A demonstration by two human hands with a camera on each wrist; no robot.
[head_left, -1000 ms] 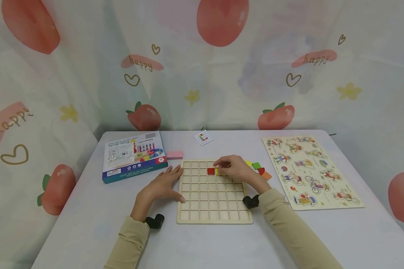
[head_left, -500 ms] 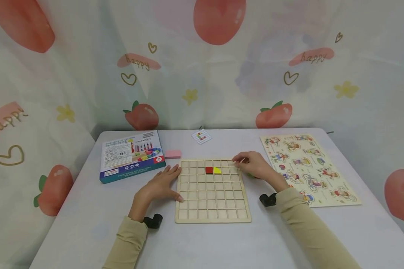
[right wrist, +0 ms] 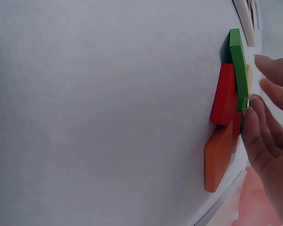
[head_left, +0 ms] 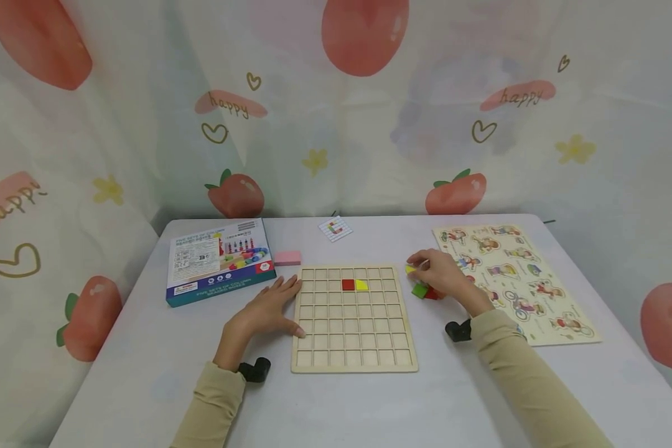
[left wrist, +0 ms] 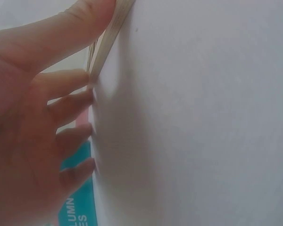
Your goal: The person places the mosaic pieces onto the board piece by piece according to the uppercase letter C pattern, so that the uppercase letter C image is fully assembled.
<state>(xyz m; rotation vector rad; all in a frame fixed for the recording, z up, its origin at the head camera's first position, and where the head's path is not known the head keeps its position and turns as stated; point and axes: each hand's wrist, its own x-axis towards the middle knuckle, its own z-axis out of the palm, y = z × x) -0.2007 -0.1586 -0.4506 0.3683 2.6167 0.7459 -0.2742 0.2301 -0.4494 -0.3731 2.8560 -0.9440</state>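
Observation:
My left hand (head_left: 266,308) rests with spread fingers along the left edge of the wooden grid board (head_left: 336,342); in the left wrist view the thumb (left wrist: 85,19) lies at the board's side. Two pieces sit side by side in the board's second row: a red square (head_left: 348,284) and a yellow quarter-round piece (head_left: 361,285). Right of the board, my right hand (head_left: 442,274) is over a small pile of blocks, fingers loosely bent and fingertips near a yellow block (head_left: 409,269). Green (right wrist: 238,61), red (right wrist: 223,94) and orange (right wrist: 219,157) blocks show beside the fingers, partly overlapping.
A small pattern card (head_left: 335,229) lies behind the board. At the back left are a boxed bead set (head_left: 218,261) and a pink block (head_left: 287,257). A picture puzzle board (head_left: 537,305) lies at the right. Patterned cloth hangs behind the table.
My right hand has moved from the yellow quarter-round piece on the board rightward to the pile of blocks, leaving that piece beside the red square. My left hand stays at the board's edge.

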